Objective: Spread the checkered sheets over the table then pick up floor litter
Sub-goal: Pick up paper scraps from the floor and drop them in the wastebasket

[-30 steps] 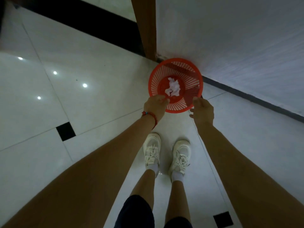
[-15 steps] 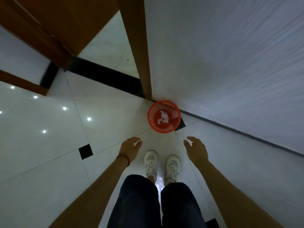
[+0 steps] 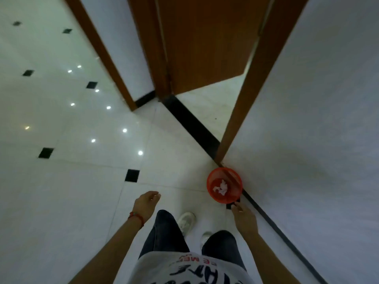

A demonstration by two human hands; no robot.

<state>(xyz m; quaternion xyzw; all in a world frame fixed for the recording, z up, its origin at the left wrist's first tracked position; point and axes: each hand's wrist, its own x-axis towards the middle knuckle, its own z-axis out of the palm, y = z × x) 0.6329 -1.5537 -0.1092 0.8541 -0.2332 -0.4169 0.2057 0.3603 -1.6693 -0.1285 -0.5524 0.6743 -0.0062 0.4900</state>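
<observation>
A small red mesh bin (image 3: 229,198) stands on the white tiled floor against the wall, by the foot of a door frame. Crumpled white paper (image 3: 222,187) lies inside it. My left hand (image 3: 146,204), with a red band on the wrist, hangs empty with fingers loosely apart, well left of the bin. Just below the bin's rim, my right hand (image 3: 244,217) is also empty with relaxed fingers and does not touch the bin. No checkered sheets or table are in view.
A white wall (image 3: 307,140) runs along the right with a dark skirting strip. A brown door (image 3: 205,48) stands open ahead beyond a black threshold. Glossy white floor tiles with black insets (image 3: 132,175) stretch to the left. My legs and white shoes (image 3: 186,221) are below.
I have straightened up from the bin: both hands left its rim and dropped to my sides, and the view has risen and turned left, showing the open door.
</observation>
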